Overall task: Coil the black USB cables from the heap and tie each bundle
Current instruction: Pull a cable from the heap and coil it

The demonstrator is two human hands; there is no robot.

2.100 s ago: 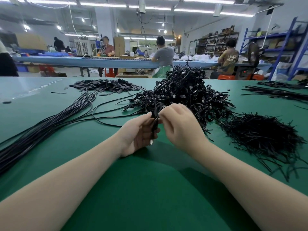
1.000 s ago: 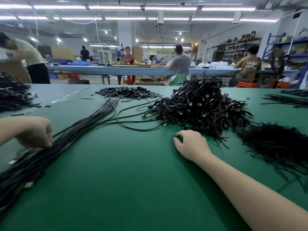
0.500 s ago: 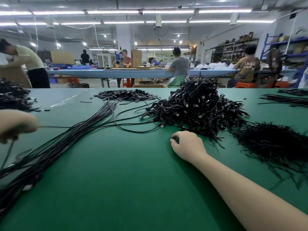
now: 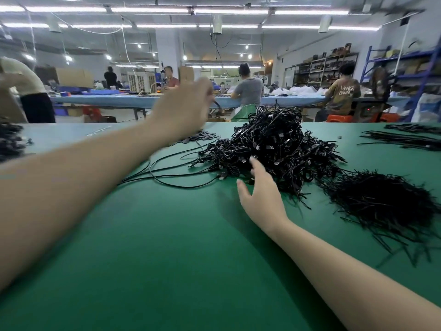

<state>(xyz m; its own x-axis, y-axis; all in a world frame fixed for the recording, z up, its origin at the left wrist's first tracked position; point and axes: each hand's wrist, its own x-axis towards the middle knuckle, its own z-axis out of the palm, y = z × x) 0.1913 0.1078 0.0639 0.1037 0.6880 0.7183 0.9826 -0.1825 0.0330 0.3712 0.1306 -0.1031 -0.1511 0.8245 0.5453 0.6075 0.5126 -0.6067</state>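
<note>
The heap of black USB cables (image 4: 272, 149) sits toward the far edge of the green table (image 4: 167, 259), a little right of its middle, a tall tangle with plug ends sticking out all round. Your right hand (image 4: 261, 194) is flat-ish and spread at the heap's near-left foot, fingers (image 4: 253, 166) splayed and reaching into the outer strands, thumb out to the left; it touches the tangle at the fingertips but has closed on nothing that shows. Your left hand (image 4: 183, 108) is lifted clear of the table, up in front of the far edge and left of the heap, blurred with motion; its fingers are curled in, and a short dark length of cable (image 4: 217, 104) shows at its right side, so it seems pinched on a cable, though the blur keeps that from being sure. Below that hand, a few loose cables (image 4: 171, 177) loop across the green surface from the left arm over to the heap's left foot, one plug (image 4: 222, 178) lying on the cloth just left of your right thumb. To the right of the heap, near the table's right edge, lies a bristly pile of black ties (image 4: 381, 201), its strands fanning toward the near edge. Farther back by the far right corner, straight black strands (image 4: 401, 139) lie in flat rows. A small dark flat pile (image 4: 198, 139) shows behind your left wrist, and another dark mass (image 4: 10, 142) sits at the left edge. Beyond the table, seated workers (image 4: 248, 90) face a long blue bench (image 4: 114, 101).
</note>
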